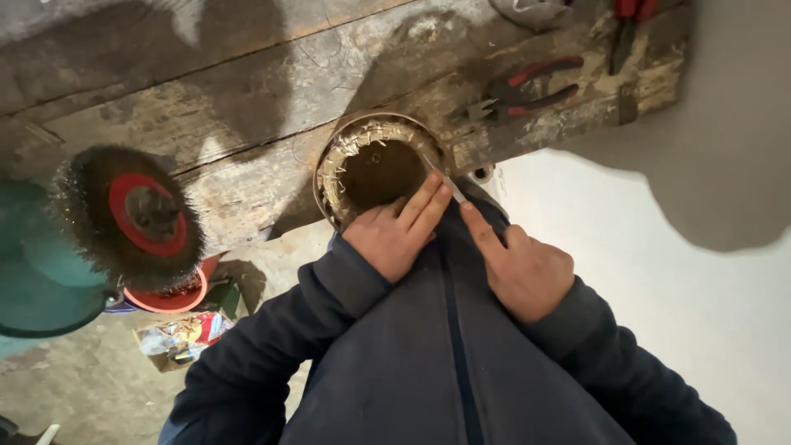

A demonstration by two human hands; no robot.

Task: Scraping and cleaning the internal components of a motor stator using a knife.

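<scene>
A round metal stator ring [381, 169] with pale copper windings around its inner wall rests at the near edge of a worn wooden bench [247, 91]. My left hand [395, 231] grips the ring's near rim, fingers stretched along it. My right hand [519, 268] pinches a thin metal tool [445, 177] whose tip reaches into the windings on the ring's right side. Both arms wear dark blue sleeves.
A wire brush wheel [132, 214] with a red hub sits at the left on a green machine [33, 272]. Red-handled pliers [519, 91] lie on the bench at the back right. A red bucket [173, 297] and packets stand on the floor below.
</scene>
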